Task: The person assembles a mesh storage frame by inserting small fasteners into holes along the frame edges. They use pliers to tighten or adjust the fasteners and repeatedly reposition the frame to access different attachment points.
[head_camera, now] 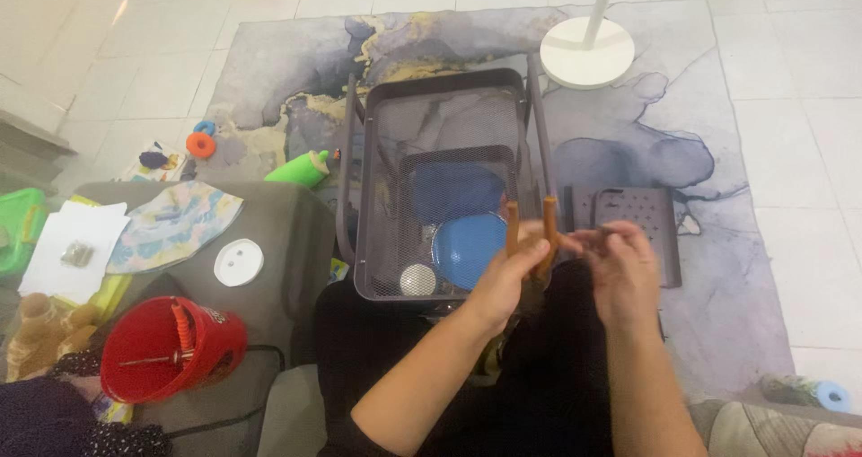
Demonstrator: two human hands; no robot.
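The left hand (503, 282) is closed around the lower part of an orange-brown two-pronged wooden piece (530, 237), whose two prongs rise upright above the fingers. The right hand (624, 273) sits just to the right of it, fingertips pinched narrowly together on something too small to make out, right beside the right-hand prong. Both hands hover over the near right corner of a dark grey mesh cart basket (386, 152), so the wooden piece stands at the basket's near rim, between the two hands.

Inside the basket lie a blue round plate (467, 246), a darker blue one (453, 192) just beyond it, and a small white ball (417, 280) at the near edge. To the right of the basket, on the marbled grey-blue rug (682, 134), lies a dark perforated panel (642, 219). Farther off stands the white round base of a stand (588, 53).

To the left, a grey surface (287, 241) bears a white round disc (239, 262), a patterned cloth (175, 224) and a red bucket (171, 349). A green bottle (301, 170) and an orange ring (200, 145) lie on the floor beyond.
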